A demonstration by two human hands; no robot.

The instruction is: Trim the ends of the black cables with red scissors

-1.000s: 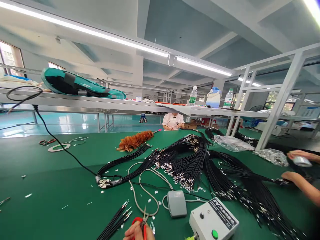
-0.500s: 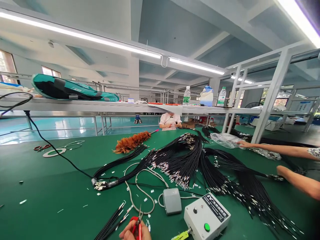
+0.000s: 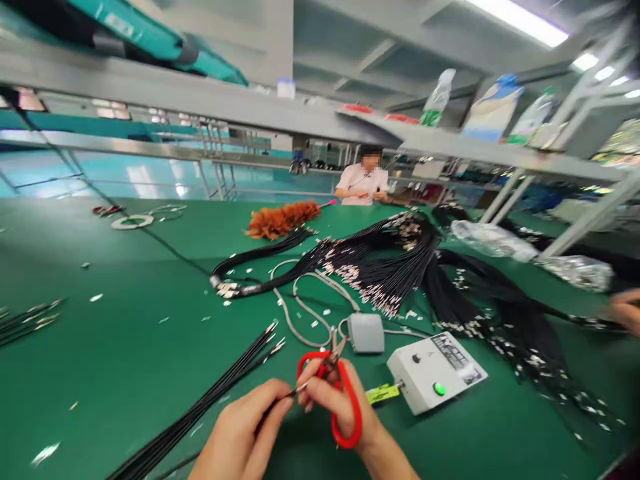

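Note:
My left hand (image 3: pixel 245 427) pinches the end of a black cable (image 3: pixel 295 392) between thumb and fingertips. My right hand (image 3: pixel 345 407) has scissors (image 3: pixel 356 417) with red handles around its fingers, their blades pointing away from me. Its thumb and fingertips meet the tip of the same cable. A loose bundle of black cables (image 3: pixel 215 393) with bare copper-coloured ends lies just left of the hands. Beyond the scissors is a grey foot pedal (image 3: pixel 366 333). To the right stands a white control box (image 3: pixel 435 373) with a green button and a yellow-green tool (image 3: pixel 383 393) beside it.
Large piles of black cables (image 3: pixel 385 267) spread across the green table (image 3: pixel 125 387). An orange feather duster (image 3: pixel 285 220), a tape roll (image 3: pixel 133 221) and plastic bags (image 3: pixel 493 240) lie farther back. Another person's hand (image 3: pixel 627 310) is at the right; a person (image 3: pixel 364 181) sits opposite.
My view has tilted down and shifted. My left hand has come into view holding a cable. The right hand with the scissors has moved up beside it. The co-worker's arms have mostly left the view.

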